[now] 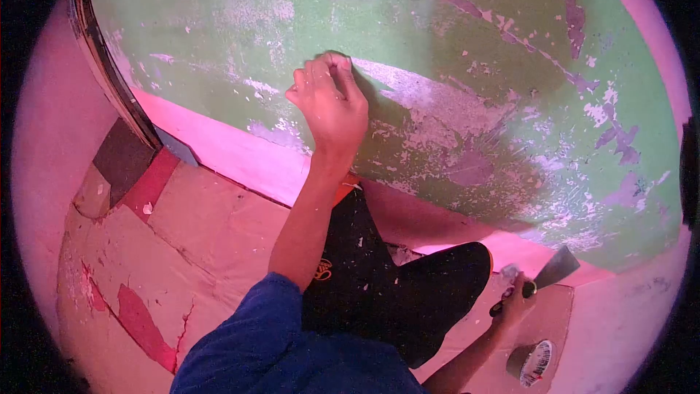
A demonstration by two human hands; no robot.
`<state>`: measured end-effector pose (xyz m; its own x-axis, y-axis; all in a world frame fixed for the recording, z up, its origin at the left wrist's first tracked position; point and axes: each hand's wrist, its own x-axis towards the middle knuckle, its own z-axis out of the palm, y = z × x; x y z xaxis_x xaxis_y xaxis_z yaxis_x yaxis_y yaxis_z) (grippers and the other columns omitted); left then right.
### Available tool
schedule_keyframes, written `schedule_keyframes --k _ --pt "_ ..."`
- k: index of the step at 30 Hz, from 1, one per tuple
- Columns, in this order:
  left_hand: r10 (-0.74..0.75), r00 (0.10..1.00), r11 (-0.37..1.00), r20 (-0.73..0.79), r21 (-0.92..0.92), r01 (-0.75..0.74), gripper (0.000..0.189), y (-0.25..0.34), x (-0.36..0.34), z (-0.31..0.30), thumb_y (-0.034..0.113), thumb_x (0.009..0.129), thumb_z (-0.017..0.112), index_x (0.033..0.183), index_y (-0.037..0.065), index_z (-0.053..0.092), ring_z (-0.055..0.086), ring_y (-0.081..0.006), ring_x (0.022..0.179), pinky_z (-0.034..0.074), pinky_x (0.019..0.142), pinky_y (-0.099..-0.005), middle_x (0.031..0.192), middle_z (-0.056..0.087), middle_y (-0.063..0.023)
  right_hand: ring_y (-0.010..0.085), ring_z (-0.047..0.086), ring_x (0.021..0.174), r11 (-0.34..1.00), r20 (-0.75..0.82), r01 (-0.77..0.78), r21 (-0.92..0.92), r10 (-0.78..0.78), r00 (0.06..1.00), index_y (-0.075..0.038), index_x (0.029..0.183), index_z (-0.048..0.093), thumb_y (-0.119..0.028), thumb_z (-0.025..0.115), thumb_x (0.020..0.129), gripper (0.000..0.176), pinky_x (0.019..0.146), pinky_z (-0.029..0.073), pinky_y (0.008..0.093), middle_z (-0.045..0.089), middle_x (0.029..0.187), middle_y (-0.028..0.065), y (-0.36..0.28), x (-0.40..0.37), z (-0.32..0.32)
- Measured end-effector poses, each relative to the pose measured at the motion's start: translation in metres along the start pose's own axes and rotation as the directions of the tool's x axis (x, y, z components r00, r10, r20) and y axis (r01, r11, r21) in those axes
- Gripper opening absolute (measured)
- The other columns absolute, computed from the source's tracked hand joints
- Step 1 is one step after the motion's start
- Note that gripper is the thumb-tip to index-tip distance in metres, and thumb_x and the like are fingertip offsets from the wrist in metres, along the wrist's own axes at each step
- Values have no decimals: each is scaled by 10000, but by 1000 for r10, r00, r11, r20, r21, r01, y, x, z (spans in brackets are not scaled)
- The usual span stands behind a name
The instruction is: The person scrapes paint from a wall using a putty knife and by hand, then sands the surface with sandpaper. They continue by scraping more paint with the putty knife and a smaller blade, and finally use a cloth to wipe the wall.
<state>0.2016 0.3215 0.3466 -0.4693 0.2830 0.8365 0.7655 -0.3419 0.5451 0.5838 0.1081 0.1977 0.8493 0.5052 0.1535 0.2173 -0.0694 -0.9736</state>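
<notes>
My left hand (332, 98) is raised at the green wall (219, 51), its fingers curled in against the peeling paint; whatever they may pinch is too small to make out. Low on the right, my right hand (516, 298) grips the dark handle of a scraper (556, 268), whose wide metal blade points up and to the right, near the wall's lower edge. Pale bare patches (452, 120) spread across the paint to the right of my left hand.
A small container (529, 363) with a whitish rim stands on the floor below my right hand. Worn sheeting (211, 226) with red torn spots covers the floor at left. A dark wooden edge (117, 80) runs down the upper left. My bent knees are close to the wall.
</notes>
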Motion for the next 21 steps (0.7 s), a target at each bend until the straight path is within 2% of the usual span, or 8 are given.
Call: schedule_keyframes --k 4,6,8,13,15,16,18,21 --pt "-64 998 993 11 -98 65 66 3 -9 3 115 846 513 874 55 520 476 -251 787 283 709 -386 839 550 -73 53 368 464 997 161 71 43 -77 984 -94 718 458 -61 665 748 211 426 286 184 433 596 -33 -41 -20 32" --pt "-147 987 961 62 -227 157 67 8 -13 3 96 861 487 870 32 503 473 -273 787 305 710 -389 839 543 -103 61 375 490 992 1 112 -61 -113 994 -102 703 428 -34 668 732 252 442 294 198 423 605 -39 -71 -39 64" --pt "-145 988 941 53 -301 154 109 7 -22 7 119 887 474 890 15 507 484 -213 756 357 687 -332 822 537 -94 100 430 569 983 286 182 15 -179 941 -39 682 496 -127 704 717 229 526 380 259 477 629 -6 -91 -47 84" --pt "-127 987 879 102 -450 160 155 4 -28 2 139 923 448 925 -8 498 474 -121 757 406 694 -257 805 514 -55 88 465 563 960 389 260 103 -280 878 -43 704 521 -169 727 725 243 533 395 245 505 619 -5 -145 -82 149" --pt "-100 993 891 66 -438 119 92 7 -20 -5 73 888 458 896 -16 481 504 -295 811 396 729 -357 822 518 -142 67 464 528 931 357 335 145 -365 860 -58 702 504 -137 727 725 238 488 381 224 506 613 -14 -165 -94 172" --pt "-93 993 889 69 -443 114 92 5 -17 -3 73 888 458 896 -16 481 504 -295 811 396 729 -357 822 518 -142 66 472 536 938 389 321 132 -347 854 -47 717 526 -151 731 721 230 493 386 228 525 625 -3 -184 -102 176" --pt "36 999 923 4 -384 -32 118 1 -14 -1 107 916 455 916 -8 482 497 -133 779 412 727 -258 826 524 -66 64 480 544 944 421 308 120 -330 845 -36 733 549 -165 735 718 227 499 391 232 543 636 8 -201 -110 187" --pt "-83 993 830 83 -545 115 89 8 -12 0 86 912 457 917 -1 475 493 -128 805 405 755 -252 847 519 -62 72 503 536 889 445 387 242 -457 771 -18 751 573 -183 725 728 225 494 400 236 569 659 23 -212 -117 202"
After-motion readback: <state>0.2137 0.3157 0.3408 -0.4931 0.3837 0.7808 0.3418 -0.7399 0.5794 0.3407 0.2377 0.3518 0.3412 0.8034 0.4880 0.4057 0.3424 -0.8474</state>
